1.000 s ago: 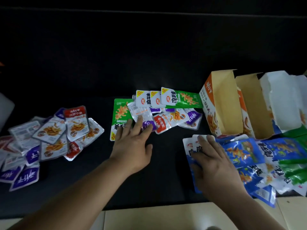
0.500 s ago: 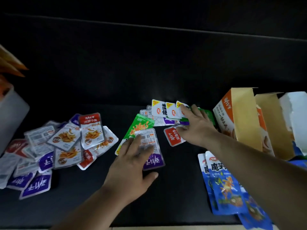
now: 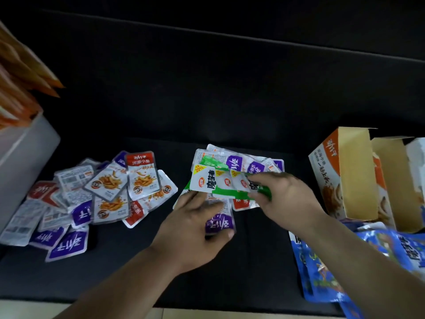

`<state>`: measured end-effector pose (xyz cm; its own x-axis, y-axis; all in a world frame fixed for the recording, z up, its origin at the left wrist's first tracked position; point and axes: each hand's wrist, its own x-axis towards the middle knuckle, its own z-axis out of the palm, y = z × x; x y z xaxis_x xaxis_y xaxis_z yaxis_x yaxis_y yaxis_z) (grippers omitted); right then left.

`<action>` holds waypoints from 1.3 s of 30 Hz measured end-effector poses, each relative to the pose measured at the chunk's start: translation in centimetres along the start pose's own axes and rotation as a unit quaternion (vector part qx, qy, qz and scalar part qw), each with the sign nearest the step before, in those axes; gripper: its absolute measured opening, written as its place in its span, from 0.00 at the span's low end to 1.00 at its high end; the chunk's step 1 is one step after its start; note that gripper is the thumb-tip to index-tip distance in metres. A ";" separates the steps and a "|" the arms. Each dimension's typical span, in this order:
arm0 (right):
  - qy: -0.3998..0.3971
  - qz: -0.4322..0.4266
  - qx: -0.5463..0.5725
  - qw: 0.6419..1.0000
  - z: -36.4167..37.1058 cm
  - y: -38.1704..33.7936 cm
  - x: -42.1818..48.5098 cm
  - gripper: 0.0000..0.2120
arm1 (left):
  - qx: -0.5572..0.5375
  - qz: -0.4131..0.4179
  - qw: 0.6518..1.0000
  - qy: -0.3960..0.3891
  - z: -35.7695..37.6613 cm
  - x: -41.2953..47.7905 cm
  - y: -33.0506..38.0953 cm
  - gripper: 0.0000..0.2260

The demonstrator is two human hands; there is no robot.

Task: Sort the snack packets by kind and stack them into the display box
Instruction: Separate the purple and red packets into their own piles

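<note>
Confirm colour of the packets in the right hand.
Green and white packets, gripped by the right hand; head view shows it best.

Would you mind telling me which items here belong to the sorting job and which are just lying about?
Job: green packets in the right hand; purple packet in the left hand; red-and-purple pile; blue packets; display box.
Lying about: white bin; orange items.

Green packet (image 3: pixel 208 183), centre: yellow badge "20%", big "魔芋爽" sideways. Red packet (image 3: pixel 141 173), 9 o'clock pile: "深海小鱼". Purple packet (image 3: pixel 219 223), 6 o'clock of green packet: "劲仔" logo upside down. Display box (image 3: pixel 331 171), 3 o'clock: same logo, "一秒上头" sideways. Blue packet (image 3: pixel 411 252), 4 o'clock: "魔芋", rest cut off.
</note>
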<state>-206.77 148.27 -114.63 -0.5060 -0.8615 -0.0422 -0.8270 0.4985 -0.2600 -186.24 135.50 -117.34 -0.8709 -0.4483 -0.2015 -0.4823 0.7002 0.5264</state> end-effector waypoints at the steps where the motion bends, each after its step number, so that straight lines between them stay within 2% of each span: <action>1: 0.031 -0.017 -0.009 0.999 0.0 0.0 -0.4 0.17 | -0.009 0.005 1.000 0.013 0.1 0.1 0.0 0.35; 4: 0.156 -0.030 -0.006 0.987 -0.5 -0.1 -1.2 0.08 | -0.038 0.022 0.997 0.064 0.7 0.6 -0.3 0.32; 6: 0.188 0.003 0.023 0.982 -1.8 -0.4 -1.0 0.04 | -0.042 0.036 0.990 0.128 1.0 1.0 -0.8 0.22; 8: 0.179 0.054 0.068 0.980 -3.0 -0.2 -1.0 0.04 | -0.039 0.034 0.974 0.220 0.8 1.3 -0.7 0.10; 11: 0.113 0.099 0.179 0.972 -3.9 -0.4 -2.0 0.05 | -0.032 0.014 0.959 0.281 0.0 2.1 -0.3 0.07; 13: 0.082 0.129 0.231 0.961 -3.5 -0.6 -2.9 0.09 | 0.030 0.017 0.968 0.247 -0.3 3.4 -0.3 0.19; 15: 0.076 0.161 0.264 0.948 -2.7 -0.2 -3.6 0.17 | 0.048 0.049 0.984 0.164 -0.6 4.8 0.0 0.30; 16: 0.077 0.180 0.272 0.942 -2.4 0.1 -4.0 0.20 | 0.047 0.064 0.990 0.120 -0.6 5.6 0.4 0.33; 19: 0.087 0.201 0.271 0.937 -2.3 0.9 -5.4 0.24 | 0.093 0.082 0.990 0.060 0.5 6.9 2.2 0.31; 22: 0.096 0.200 0.257 0.941 -2.2 1.7 -6.8 0.29 | 0.149 0.081 0.982 0.080 1.1 7.3 3.1 0.25; 26: 0.114 0.238 0.299 0.917 -2.8 2.1 -8.6 0.32 | 0.217 0.081 0.969 0.092 0.4 7.2 4.1 0.27; 31: 0.155 0.246 0.321 0.901 -4.7 2.4 -11.0 0.32 | 0.082 0.060 0.967 0.234 -2.8 6.3 6.0 0.11; 33: 0.170 0.263 0.335 0.889 -5.5 2.4 -12.0 0.31 | -0.088 0.006 0.974 0.207 -3.2 4.9 8.5 0.07; 35: 0.169 0.288 0.368 0.868 -5.6 2.7 -13.0 0.31 | -0.249 -0.057 0.957 0.138 -2.6 3.4 11.2 0.07; 39: 0.165 0.299 0.382 0.859 -5.3 3.4 -15.0 0.31 | -0.340 -0.068 0.935 0.069 -0.9 1.1 15.4 0.06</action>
<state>-203.28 163.45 -109.72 -0.9302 -0.3366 -0.1463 -0.0564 0.5248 -0.8494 -194.56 145.25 -108.69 -0.7621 -0.6084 -0.2214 -0.3758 0.1373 0.9165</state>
